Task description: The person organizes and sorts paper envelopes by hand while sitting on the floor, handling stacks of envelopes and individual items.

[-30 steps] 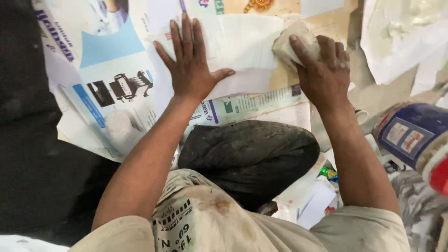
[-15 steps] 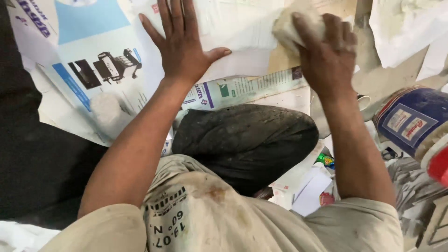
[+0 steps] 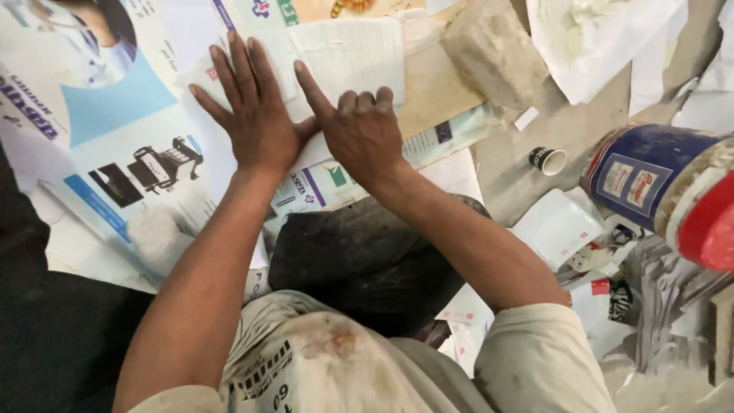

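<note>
A person kneeling over a floor spread with printed paper presses both bare hands side by side onto a white sheet (image 3: 348,57) that lies at about 12 o'clock from the knee. The left hand (image 3: 256,115) lies flat, palm down, its fingers spread and pointing toward 12 o'clock, holding nothing, its fingertips resting on the sheet's left edge and its heel on the printed poster (image 3: 115,153) beneath. The right hand (image 3: 359,130) touches the left at the thumb side; its forefinger stretches out toward 11 o'clock across the white sheet while the other fingers are curled under at the knuckles, and it grips nothing that shows. The white sheet lies over a strip of brown cardboard (image 3: 432,92). At 1 o'clock from the right hand a crumpled, dirty cloth (image 3: 493,50) lies loose on the cardboard, apart from both hands. At 3 o'clock, well apart from the hands, a small paper cup (image 3: 547,160) lies on its side on the bare floor, and just beyond it a blue tin (image 3: 650,176) lies tipped over, with a red lid (image 3: 711,229) at the frame's right edge. The person's dark-trousered knee (image 3: 359,260) fills the space between the forearms, at 6 o'clock from the hands
</note>
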